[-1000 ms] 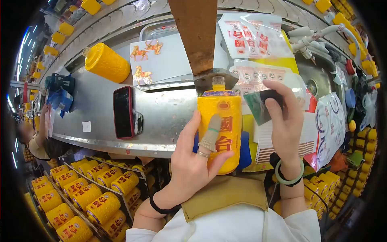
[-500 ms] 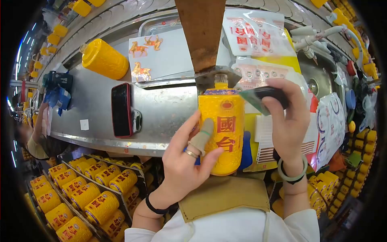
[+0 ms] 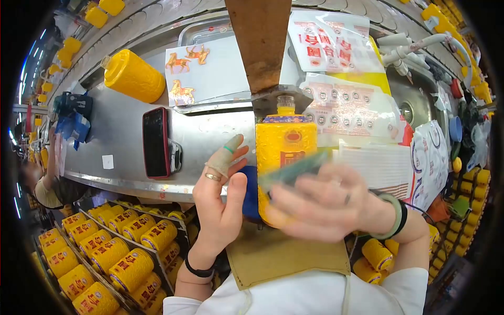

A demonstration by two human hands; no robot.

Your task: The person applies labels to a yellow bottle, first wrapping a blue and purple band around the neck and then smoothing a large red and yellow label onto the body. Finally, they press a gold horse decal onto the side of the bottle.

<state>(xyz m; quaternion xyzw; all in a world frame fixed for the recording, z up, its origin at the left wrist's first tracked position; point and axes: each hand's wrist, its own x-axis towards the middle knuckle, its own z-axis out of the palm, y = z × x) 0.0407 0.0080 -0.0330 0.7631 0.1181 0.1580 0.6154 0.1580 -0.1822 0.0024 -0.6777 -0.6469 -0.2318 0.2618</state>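
A yellow bottle point(image 3: 286, 135) with red printed characters lies in front of me, its clear neck against a metal bracket point(image 3: 282, 98). My right hand point(image 3: 325, 202), blurred by motion, grips a scraper point(image 3: 295, 169) with a green blade across the bottle's front. Hand and scraper cover most of the lower print. Just left of the bottle, my left hand point(image 3: 220, 197) is raised with its fingers apart and holds nothing. A fabric cover and a ring are on its fingers.
Left on the metal bench are a phone point(image 3: 156, 143) and another yellow bottle point(image 3: 134, 76). Horse decals point(image 3: 181, 93) lie behind on a tray. Printed transfer sheets point(image 3: 349, 107) and a sink point(image 3: 407, 110) are to the right. Crates of printed bottles point(image 3: 131, 268) stand lower left.
My left hand has let go of the bottle and moved left, opening. My right hand has brought the scraper down and left from beside the bottle's shoulder onto its front.
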